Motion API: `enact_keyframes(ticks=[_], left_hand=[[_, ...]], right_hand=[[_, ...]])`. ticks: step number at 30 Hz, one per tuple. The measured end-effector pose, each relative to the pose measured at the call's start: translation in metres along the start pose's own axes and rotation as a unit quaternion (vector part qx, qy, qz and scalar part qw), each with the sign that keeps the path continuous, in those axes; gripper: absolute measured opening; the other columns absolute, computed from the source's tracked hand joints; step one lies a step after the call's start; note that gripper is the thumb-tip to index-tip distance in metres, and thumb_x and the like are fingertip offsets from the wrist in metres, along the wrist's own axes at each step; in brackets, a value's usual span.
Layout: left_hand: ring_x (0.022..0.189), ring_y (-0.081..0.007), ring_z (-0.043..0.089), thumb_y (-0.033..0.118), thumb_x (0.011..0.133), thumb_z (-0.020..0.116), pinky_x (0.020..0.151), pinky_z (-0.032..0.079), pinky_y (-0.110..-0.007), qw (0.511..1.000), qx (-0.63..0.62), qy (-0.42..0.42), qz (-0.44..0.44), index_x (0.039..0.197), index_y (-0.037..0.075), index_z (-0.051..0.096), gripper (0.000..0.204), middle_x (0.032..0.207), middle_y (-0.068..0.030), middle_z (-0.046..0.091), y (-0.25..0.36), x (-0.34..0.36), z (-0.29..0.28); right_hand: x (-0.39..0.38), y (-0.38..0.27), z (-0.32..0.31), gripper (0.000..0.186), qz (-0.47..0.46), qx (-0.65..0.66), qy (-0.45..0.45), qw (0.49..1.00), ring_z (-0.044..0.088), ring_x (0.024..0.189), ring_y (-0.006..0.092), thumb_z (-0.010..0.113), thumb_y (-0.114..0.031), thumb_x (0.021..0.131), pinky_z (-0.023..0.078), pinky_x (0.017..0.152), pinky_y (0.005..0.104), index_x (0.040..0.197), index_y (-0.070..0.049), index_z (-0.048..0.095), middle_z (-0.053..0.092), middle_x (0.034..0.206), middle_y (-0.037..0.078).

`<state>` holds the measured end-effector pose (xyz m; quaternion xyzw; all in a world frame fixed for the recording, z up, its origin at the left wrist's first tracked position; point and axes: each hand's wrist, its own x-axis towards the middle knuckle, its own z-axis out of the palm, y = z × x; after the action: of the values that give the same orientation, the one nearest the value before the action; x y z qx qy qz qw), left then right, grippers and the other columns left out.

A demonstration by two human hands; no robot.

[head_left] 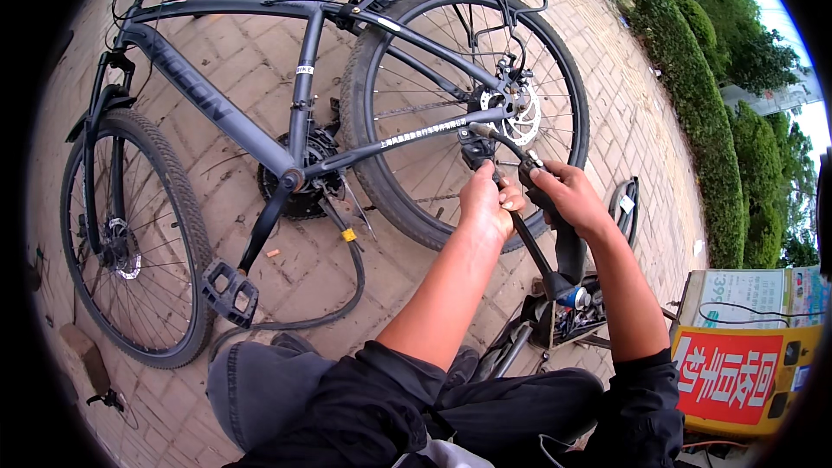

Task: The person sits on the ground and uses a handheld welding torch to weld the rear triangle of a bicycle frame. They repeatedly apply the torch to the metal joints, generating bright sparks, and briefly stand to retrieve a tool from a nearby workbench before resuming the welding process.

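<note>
The bicycle [300, 126] is dark grey and stands on brick paving [260, 273], its front wheel [192, 273] at left and its rear wheel [355, 134] at center. A dark hose [360, 282] with a yellow band curves across the paving below the crank. Right of this, a straight, slender black bar [531, 247] slopes down from the rear-axle area. Beside it hangs a black rubber-like strip [569, 251] — broad, limp and matt — with a small metal fitting [536, 159] near its upper end.

Left hand [488, 202]: fingers curled closed, grasping the black bar just below a dark bracket [477, 149]. Right hand [569, 195]: closed around the upper part of the strip, thumb extended just below the metal fitting; the remaining fingers are largely hidden.

The bar passes through the left grip and continues below it. The strip hangs beneath the right hand — just right of the bar — toward an open tool container [542, 327]. The rear wheel lies directly behind both hands.
</note>
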<state>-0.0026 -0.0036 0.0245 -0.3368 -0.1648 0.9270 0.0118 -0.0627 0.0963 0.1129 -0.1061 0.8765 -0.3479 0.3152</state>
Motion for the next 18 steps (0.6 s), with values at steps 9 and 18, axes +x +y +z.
enact_keyframes(ticks=[9, 18], left_hand=[[0.040, -0.0076, 0.030, 0.031, 0.099, 0.044, 0.035, 0.024, -0.022, 1.000, -0.016, -0.010, -0.013, 0.084, 0.004, 0.036, 0.032, 0.066, -0.0032, 0.039, 0.001, -0.002, 0.001], [0.040, -0.0073, 0.029, 0.032, 0.098, 0.044, 0.034, 0.024, -0.022, 0.999, -0.020, -0.009, -0.028, 0.085, 0.004, 0.036, 0.031, 0.067, -0.0025, 0.040, 0.001, -0.001, 0.001]], right_hand=[[0.001, 0.006, 0.001, 0.034, 0.003, 0.008, -0.003, 1.000, 0.049, 0.049, 0.0087, 0.059, -0.027, 0.090, 0.041, 0.041, 0.0245, 0.108, 0.001, 0.061, 0.057, 0.069, 0.002], [0.002, 0.014, -0.005, 0.032, 0.081, 0.167, -0.029, 0.982, 0.051, 0.045, 0.0104, 0.057, -0.030, 0.092, 0.042, 0.038, 0.0230, 0.101, 0.000, 0.061, 0.063, 0.075, 0.008]])
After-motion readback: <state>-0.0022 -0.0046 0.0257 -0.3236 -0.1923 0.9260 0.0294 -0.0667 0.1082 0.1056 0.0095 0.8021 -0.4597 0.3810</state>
